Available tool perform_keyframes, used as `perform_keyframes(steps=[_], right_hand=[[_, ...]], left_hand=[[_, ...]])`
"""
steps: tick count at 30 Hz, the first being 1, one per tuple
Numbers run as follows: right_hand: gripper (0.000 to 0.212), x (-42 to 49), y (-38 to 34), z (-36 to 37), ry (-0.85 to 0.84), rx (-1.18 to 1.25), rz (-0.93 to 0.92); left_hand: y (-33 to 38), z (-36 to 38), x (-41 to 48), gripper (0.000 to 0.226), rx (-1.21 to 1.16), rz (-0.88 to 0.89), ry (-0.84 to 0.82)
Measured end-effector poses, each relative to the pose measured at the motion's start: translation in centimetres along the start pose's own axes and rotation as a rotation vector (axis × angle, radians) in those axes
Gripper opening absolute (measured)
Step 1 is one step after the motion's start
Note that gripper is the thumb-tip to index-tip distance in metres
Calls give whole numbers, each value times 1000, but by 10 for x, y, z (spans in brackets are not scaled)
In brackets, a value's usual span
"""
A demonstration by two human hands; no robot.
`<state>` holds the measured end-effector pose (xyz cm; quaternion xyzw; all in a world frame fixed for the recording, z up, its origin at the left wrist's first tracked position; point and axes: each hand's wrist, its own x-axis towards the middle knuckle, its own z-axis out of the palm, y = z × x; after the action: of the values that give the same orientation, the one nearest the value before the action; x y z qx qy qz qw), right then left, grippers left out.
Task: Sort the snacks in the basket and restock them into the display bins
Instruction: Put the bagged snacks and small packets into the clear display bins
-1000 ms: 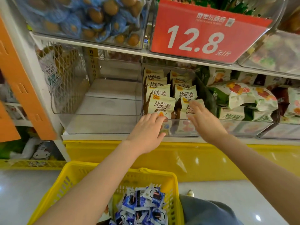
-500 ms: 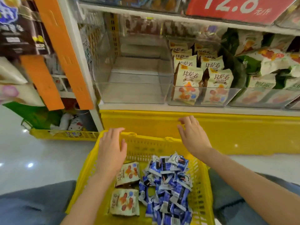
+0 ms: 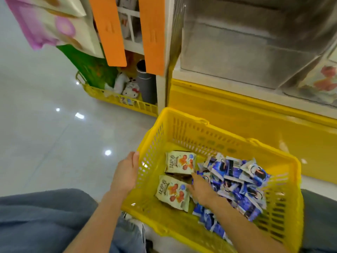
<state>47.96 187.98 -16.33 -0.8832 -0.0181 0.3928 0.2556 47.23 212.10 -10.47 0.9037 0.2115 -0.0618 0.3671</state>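
Observation:
A yellow plastic basket [image 3: 200,136] stands on the floor between my knees. Inside lie two cream snack packs with red pictures, one farther [image 3: 179,162] and one nearer [image 3: 172,192], beside a heap of several small blue packets [image 3: 242,181]. My left hand [image 3: 126,172] rests flat against the outside of the basket's left wall, fingers straight. My right hand [image 3: 198,189] reaches into the basket, fingertips touching the gap between the two cream packs; how far the fingers curl is hard to tell. An empty clear display bin [image 3: 246,44] sits on the shelf above.
The yellow shelf base [image 3: 255,115] runs behind the basket. A second bin at the right edge [image 3: 321,83] holds cream packs. Orange strips [image 3: 151,33] hang on the shelf post. Another yellow basket [image 3: 118,99] with plush toys sits on the floor at left.
My view has dropped from the shelf to the basket. The left hand moved from the basket's rim to its outer left wall. The right hand went down into the basket to the cream packs.

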Motion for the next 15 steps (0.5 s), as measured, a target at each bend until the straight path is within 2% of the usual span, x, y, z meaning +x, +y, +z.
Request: perform_keyframes(steps=[5,8,15], right_hand=[[41,21,2,22,-54,38,104],[38,28,-3,27,-70,-42,148],[18,23,-10,19,54,-146,100]], left_hand=[[2,1,2,32,-33,55,29],[5,0,1,32,-41,55,16],[6,0,0,39,-51,99,39]])
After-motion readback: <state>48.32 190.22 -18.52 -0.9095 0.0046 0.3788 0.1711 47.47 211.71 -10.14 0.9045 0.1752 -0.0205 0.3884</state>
